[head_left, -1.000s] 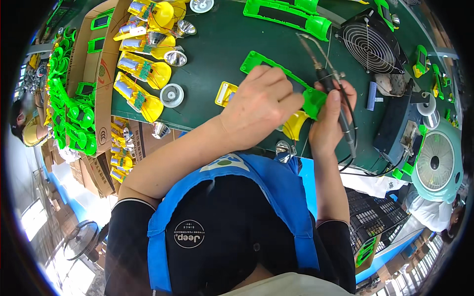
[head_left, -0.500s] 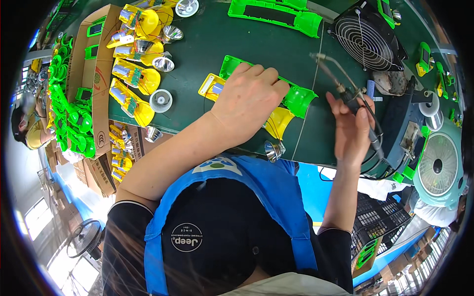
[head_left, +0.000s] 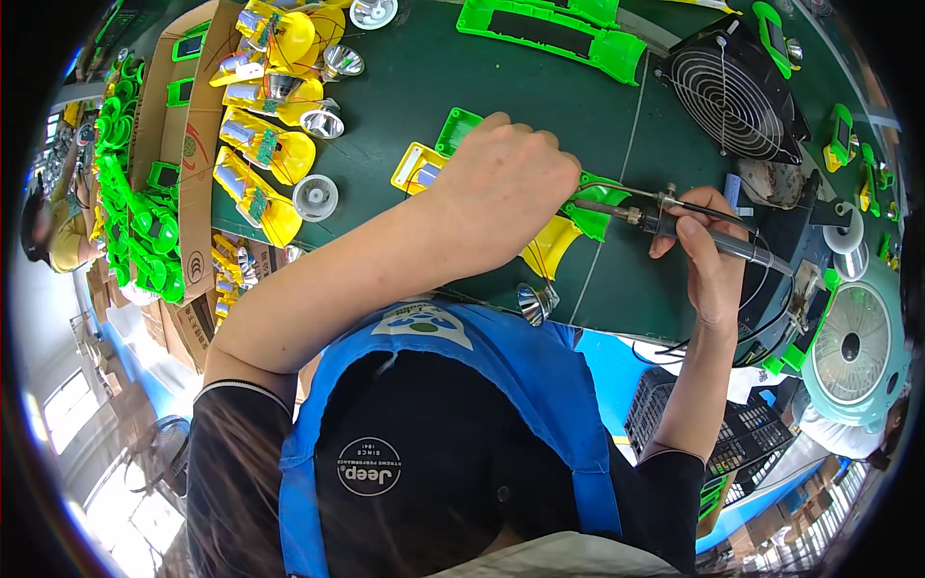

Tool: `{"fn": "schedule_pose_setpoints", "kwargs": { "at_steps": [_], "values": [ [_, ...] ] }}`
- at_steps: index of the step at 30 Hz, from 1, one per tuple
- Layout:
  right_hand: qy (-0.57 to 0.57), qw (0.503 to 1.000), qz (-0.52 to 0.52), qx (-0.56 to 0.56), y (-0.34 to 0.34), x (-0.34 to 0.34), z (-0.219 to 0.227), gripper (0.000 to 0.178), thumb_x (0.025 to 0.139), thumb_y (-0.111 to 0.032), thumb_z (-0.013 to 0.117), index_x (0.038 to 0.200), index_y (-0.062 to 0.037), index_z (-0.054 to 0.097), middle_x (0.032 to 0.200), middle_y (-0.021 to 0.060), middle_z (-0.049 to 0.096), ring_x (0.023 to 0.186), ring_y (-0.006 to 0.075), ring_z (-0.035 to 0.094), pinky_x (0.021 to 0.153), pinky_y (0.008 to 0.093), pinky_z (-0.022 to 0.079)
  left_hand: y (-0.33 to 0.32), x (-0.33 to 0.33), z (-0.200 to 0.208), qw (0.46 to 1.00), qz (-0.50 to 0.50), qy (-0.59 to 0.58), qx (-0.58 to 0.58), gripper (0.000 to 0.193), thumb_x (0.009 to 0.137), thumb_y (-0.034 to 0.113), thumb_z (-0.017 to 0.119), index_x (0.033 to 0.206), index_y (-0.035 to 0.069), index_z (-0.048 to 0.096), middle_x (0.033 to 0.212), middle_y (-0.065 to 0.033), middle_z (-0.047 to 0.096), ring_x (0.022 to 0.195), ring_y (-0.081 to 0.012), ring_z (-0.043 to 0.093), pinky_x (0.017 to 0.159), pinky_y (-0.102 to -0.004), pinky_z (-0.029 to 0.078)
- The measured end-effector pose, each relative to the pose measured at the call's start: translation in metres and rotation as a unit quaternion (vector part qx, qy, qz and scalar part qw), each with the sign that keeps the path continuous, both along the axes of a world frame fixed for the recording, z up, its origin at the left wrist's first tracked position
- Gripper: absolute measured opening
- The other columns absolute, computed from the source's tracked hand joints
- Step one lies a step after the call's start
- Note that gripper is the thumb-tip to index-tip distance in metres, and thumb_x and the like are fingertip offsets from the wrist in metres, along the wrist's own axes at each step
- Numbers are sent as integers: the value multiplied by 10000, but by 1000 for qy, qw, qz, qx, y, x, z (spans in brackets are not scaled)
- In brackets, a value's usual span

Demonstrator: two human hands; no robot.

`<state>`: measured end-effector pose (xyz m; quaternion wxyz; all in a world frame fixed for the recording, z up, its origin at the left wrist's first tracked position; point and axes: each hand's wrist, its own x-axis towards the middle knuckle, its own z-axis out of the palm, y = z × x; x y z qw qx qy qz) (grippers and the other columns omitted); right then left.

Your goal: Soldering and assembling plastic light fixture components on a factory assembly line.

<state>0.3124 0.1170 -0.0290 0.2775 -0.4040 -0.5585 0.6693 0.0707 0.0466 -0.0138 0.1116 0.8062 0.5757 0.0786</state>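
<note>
My right hand (head_left: 711, 265) grips a soldering iron (head_left: 636, 215) with a thin bent metal tube fixed alongside it. The iron's front end reaches left to my left hand (head_left: 511, 193), and its tip is hidden there. My left hand is curled, back upward, over a green plastic housing (head_left: 593, 222) and a yellow housing (head_left: 551, 243). Its fingertips, and whatever they pinch, are out of sight. A grey-blue cylindrical cell (head_left: 427, 174) shows at the yellow housing's left end. At its right end a shiny reflector cup (head_left: 536, 303) hangs by wires near the table's front edge.
Several yellow housings (head_left: 260, 197) with wired reflectors line the left, beside a cardboard box (head_left: 199, 193) and a heap of green housings (head_left: 145, 231). A black fan (head_left: 723, 96), solder spool (head_left: 842, 226) and pale green fan (head_left: 853, 347) stand right. Another green housing (head_left: 621, 56) lies at the back.
My right hand has swung the soldering iron from pointing up and away to pointing left, bringing its front end to my left hand. The left hand stays over the housings, shifted slightly right.
</note>
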Motion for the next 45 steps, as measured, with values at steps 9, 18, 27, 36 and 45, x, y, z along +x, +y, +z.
{"fn": "schedule_pose_setpoints", "kwargs": {
  "at_steps": [9, 18, 27, 36, 45],
  "values": [
    [-60, 998, 10, 19, 1, -7, 7, 251, 830, -185, 633, 939, 25, 548, 668, 84, 592, 602, 151, 582, 610, 266, 474, 2, 0, 0, 1000, 1, 0, -10, 36, 717, 48, 601, 750, 32, 603, 735, -111, 604, 726, -272, 614, 701, -372, 462],
    [-32, 999, -1, 30, -5, 5, 3, 168, 840, -104, 620, 917, 30, 557, 728, 73, 610, 612, 126, 605, 606, 240, 477, 1, 1, -1, 1000, 4, -16, 5, 52, 712, 49, 585, 754, 32, 611, 734, -111, 608, 734, -269, 618, 703, -372, 462],
    [86, 957, -144, 238, -46, -20, -18, 401, 947, -335, 524, 1136, -14, 375, 945, 241, 618, 864, 305, 664, 843, 411, 500, 2, -1, -2, 1000, 1, 2, 9, 45, 748, 67, 586, 738, 35, 616, 727, -113, 610, 718, -273, 619, 694, -376, 459],
    [19, 955, -80, 284, -64, -43, -36, 285, 933, -155, 539, 1139, -36, 384, 1046, 154, 517, 886, 263, 656, 887, 381, 450, 3, 2, -1, 1000, 6, -7, 18, 69, 765, 86, 588, 730, 34, 619, 709, -116, 609, 690, -289, 612, 670, -387, 453],
    [68, 958, -144, 237, -68, -51, -36, 262, 929, -134, 558, 1100, -14, 399, 1038, 151, 517, 821, 236, 663, 762, 302, 500, 0, 1, 1, 1000, 10, -9, 15, 56, 743, 82, 594, 720, 44, 627, 725, -112, 628, 715, -297, 625, 668, -383, 459]
  ]
}}
